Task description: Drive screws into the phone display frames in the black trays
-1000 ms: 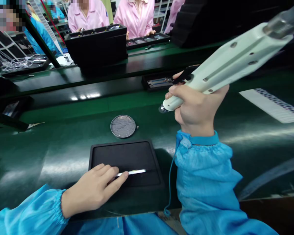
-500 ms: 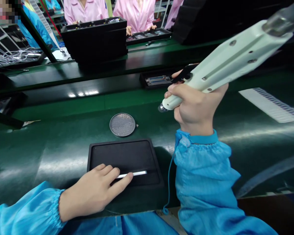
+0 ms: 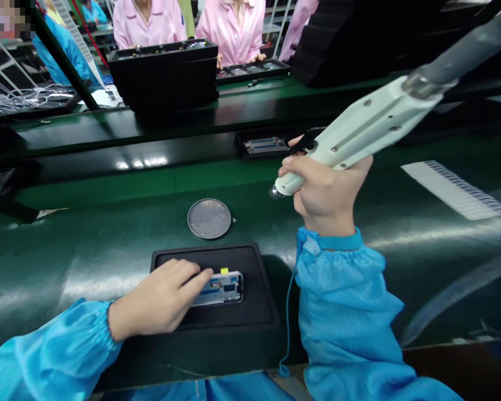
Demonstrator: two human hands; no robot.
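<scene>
My left hand (image 3: 162,295) is closed on a phone frame (image 3: 223,288), which is tilted over the black tray (image 3: 250,312). The frame's inner side shows blue strips and a yellow tab at its upper edge; its left end is hidden under my fingers. In my right hand (image 3: 325,189) is a pale green electric screwdriver (image 3: 359,131), its metal tip pointing down and left above the bench, apart from the frame. Beyond the tray lies a round dish of screws (image 3: 209,218), with a few loose bits at its right side.
A black tray with another phone frame (image 3: 265,146) sits behind my right hand. To the right lies a white strip sheet (image 3: 455,189). Stacked black trays (image 3: 165,75) stand on the far ledge, where people in pink (image 3: 231,30) work.
My left hand has turned the phone frame from edge-on so its inner side now shows. My right hand and the screwdriver have shifted slightly left and down.
</scene>
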